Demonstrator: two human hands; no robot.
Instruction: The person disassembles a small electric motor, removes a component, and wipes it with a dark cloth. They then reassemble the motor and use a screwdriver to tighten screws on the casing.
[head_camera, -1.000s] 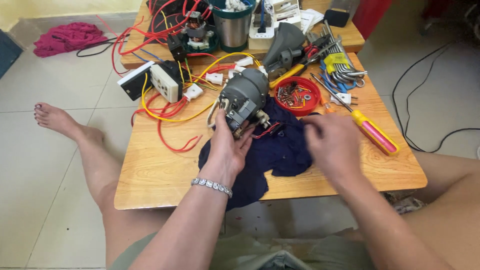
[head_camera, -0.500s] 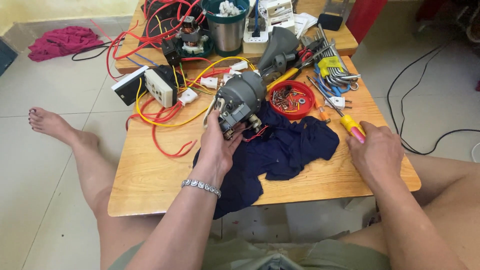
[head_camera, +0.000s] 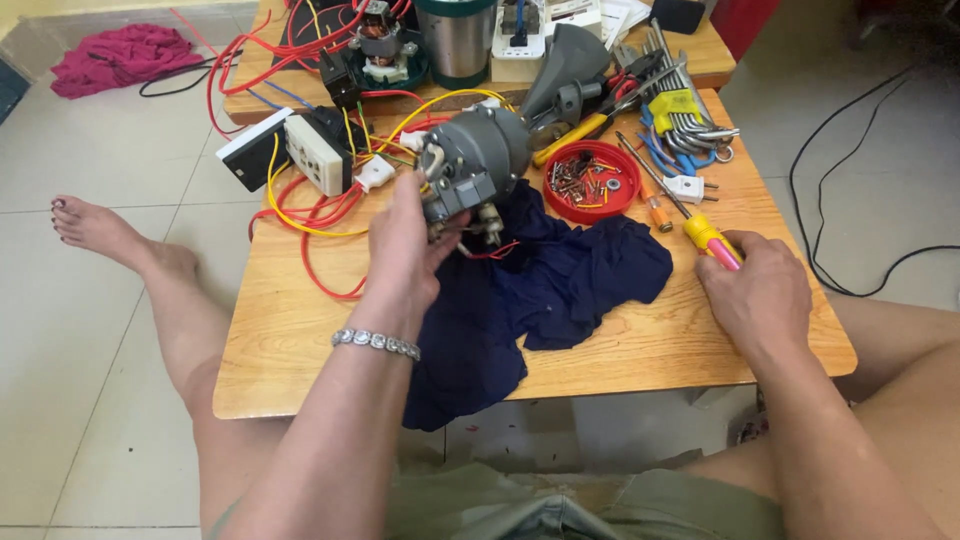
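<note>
Pale floor tiles (head_camera: 120, 190) surround a low wooden table (head_camera: 300, 330), and from my remote seat I see it crowded with repair gear. Largest on it is a dark blue cloth (head_camera: 560, 290), spread over the middle and hanging off the near edge. Just behind the cloth's upper left part sits the grey motor (head_camera: 475, 165), tilted, with loose red and yellow wires (head_camera: 320, 215) trailing away to the left toward a white socket block (head_camera: 313, 155). A red dish of screws (head_camera: 590, 180) lies just beside the motor on the right, and a set of hex keys (head_camera: 690, 125) fans out further back.

My left hand (head_camera: 405, 250) is clamped on the lower side of the motor, fingers curled around its housing and bracket, as it was a second ago. The change is on the other side: my right hand (head_camera: 755, 290), which was over the cloth beside the motor a second ago, has swung out to the right edge of the table and now closes around the pink-and-yellow screwdriver (head_camera: 712, 240), whose shaft points back toward the dish. I judge from this that the motor is being steadied while a tool is fetched for its fasteners.
</note>
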